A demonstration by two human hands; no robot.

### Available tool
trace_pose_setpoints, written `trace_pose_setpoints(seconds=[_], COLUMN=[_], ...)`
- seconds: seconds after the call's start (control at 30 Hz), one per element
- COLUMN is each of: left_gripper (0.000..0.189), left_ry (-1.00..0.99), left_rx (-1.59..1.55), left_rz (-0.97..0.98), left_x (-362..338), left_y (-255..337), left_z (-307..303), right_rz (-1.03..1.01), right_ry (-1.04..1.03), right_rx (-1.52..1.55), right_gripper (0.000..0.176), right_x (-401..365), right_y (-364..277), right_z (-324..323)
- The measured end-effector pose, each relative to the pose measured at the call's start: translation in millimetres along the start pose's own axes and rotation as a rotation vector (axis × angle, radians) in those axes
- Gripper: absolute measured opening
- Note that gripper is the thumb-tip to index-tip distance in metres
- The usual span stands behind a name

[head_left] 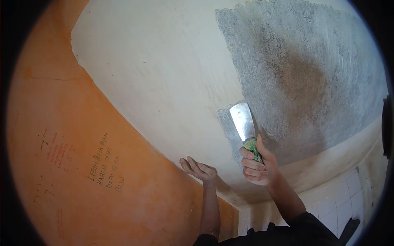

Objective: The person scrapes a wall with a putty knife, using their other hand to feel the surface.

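My right hand (257, 166) grips the green handle of a putty knife (243, 123), its wide metal blade pointing up. The blade is over the border between the white wall surface (164, 74) and a rough grey patch (287, 82); whether it touches cannot be made out. Lower and to the left, my left hand (199, 169) is raised with its fingers apart and holds nothing. It is near the edge where white meets the orange wall (123, 164). A narrow grey strip (227, 121) shows left of the blade.
Handwriting (102, 164) in dark and red marks the orange wall at the left. White tiles (336, 203) line the lower right. A dark object (386, 127) stands at the far right edge. A brownish shadow lies on the grey patch.
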State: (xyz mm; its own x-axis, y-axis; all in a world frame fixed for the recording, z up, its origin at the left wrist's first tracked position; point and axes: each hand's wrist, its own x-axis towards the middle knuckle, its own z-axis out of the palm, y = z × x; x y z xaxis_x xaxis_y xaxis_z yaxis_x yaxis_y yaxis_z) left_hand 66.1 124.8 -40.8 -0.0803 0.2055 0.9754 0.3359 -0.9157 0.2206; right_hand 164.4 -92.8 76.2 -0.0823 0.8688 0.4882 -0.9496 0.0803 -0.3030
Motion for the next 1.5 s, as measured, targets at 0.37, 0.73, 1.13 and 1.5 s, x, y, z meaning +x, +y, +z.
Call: trace_pose_setpoints(seconds=[0.37,0.73,1.13,1.5], left_gripper=[0.048,0.047,0.046,0.047], left_ry=[0.005,-0.001,-0.008,-0.011], left_rx=[-0.061,-0.009,-0.008,-0.004], left_rz=[-0.036,-0.040,-0.009,0.029], left_x=[-0.8,-0.4,-3.6,-12.1], left_y=[-2.8,1.0,-3.6,-13.4], left_z=[3.9,-2.0,4.2,-0.9], right_rz=[-0.095,-0.105,-0.100,-0.157], right_ry=[0.265,0.354,0.256,0.300], right_rx=[-0.176,-0.110,-0.065,-0.050], right_gripper=[0.054,0.056,0.055,0.056], right_x=[30.5,-4.7,10.0,13.8], right_y=[6.1,31.7,19.8,17.2], right_z=[60.4,28.5,32.7,45.6])
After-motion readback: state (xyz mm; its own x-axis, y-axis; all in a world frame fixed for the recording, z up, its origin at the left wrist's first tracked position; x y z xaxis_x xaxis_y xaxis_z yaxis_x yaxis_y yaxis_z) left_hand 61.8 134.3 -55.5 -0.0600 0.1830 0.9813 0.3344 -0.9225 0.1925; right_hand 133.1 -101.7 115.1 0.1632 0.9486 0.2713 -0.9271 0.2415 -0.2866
